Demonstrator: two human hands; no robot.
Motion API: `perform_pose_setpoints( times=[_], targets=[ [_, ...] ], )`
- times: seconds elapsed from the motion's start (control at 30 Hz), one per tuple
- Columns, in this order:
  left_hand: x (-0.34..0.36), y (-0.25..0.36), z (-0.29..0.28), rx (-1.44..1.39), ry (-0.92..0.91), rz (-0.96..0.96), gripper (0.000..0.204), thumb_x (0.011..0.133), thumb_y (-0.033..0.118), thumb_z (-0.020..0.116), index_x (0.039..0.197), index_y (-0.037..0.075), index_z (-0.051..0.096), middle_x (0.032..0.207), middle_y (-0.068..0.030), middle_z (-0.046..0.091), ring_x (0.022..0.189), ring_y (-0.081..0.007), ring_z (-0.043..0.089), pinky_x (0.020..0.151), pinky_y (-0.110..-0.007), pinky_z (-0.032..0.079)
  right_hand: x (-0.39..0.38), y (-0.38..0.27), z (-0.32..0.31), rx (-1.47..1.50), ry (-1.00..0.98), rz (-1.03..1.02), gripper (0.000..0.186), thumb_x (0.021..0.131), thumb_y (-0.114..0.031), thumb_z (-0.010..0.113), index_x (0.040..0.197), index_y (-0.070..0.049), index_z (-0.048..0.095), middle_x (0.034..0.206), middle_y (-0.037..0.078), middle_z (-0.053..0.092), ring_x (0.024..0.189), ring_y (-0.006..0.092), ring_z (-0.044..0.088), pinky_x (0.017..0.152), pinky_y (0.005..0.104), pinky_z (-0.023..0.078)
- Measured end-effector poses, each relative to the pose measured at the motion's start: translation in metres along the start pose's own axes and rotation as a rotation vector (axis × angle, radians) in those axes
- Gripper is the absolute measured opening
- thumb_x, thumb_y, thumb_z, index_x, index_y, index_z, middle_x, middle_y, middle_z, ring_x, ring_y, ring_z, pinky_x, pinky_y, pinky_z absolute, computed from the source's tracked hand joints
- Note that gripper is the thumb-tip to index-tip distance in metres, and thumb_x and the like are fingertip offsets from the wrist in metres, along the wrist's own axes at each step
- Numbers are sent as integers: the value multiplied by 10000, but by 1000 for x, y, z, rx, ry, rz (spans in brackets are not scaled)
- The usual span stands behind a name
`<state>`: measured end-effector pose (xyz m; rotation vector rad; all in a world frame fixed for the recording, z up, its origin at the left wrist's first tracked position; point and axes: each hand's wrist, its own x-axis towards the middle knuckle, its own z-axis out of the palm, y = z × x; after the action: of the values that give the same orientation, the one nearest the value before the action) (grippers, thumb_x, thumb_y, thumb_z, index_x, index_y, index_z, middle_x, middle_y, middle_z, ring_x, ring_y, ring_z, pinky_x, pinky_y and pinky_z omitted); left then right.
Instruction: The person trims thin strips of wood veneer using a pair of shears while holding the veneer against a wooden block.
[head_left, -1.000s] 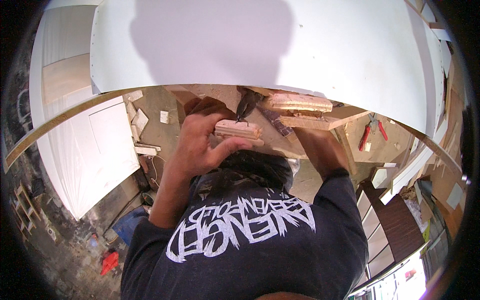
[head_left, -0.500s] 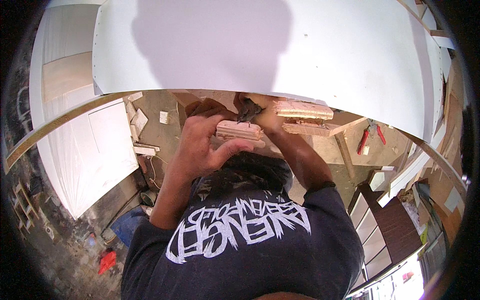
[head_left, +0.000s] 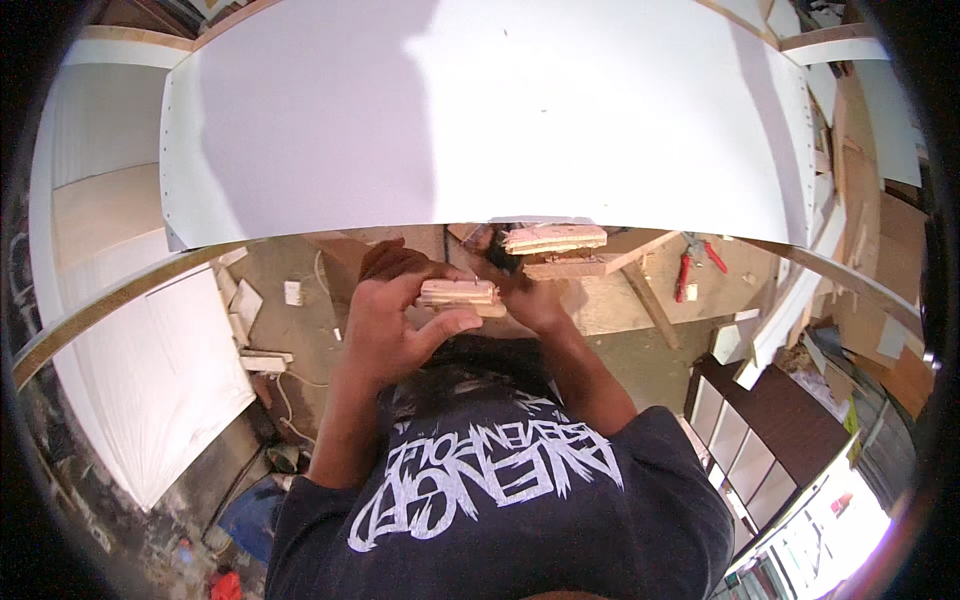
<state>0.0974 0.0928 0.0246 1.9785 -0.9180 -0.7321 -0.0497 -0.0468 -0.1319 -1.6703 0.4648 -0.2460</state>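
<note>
My left hand (head_left: 395,322) grips a short layered wood block (head_left: 458,295), thumb along its near side and fingers behind. A thin nail stands up from the block's top. Just right of the block is my right hand (head_left: 537,305), smeared by motion, so its fingers and anything in them are unclear. A dark object (head_left: 499,247) of unclear kind shows beyond it. Farther right, another rough-edged layered wood piece (head_left: 555,238) lies above a wooden bar.
A large white panel (head_left: 600,130) spans the far side. Red-handled pliers (head_left: 685,275) lie on a wooden board at the right. A white sheet-covered panel (head_left: 150,390) stands left, with several wood offcuts (head_left: 245,305) beside it. A dark brown slatted piece (head_left: 770,410) is at the lower right.
The right hand has come nearer to me, away from the dark object that was against the nail. The left hand still holds the block. My view has shifted, moving the panel's shadow left.
</note>
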Motion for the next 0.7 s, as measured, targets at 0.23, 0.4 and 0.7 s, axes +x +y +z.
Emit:
perform_pose_setpoints(
  times=[0.23,0.4,0.7],
  targets=[
    [1,2,-2,75,14,84,522,829,410,814,1104,-22,711,981,-210,736,944,-372,708,889,-421,535,-58,-71,-69,561,58,651,302,975,-80,623,1251,37,592,980,51,653,918,142,640,763,298,545],
    [-7,-5,-2,49,54,105,522,863,374,776,1197,-14,668,942,-240,701,883,-404,694,787,-451,525,-86,-88,-77,-162,137,595,300,980,-222,659,1202,-21,663,965,138,627,863,252,591,800,363,475],
    [-6,-8,5,-70,158,120,365,909,327,746,948,-28,670,802,-225,653,729,-381,631,671,-423,492,-51,-238,-81,-732,31,215,291,969,-138,670,1241,-39,648,1010,167,728,921,250,716,804,353,532]
  ],
)
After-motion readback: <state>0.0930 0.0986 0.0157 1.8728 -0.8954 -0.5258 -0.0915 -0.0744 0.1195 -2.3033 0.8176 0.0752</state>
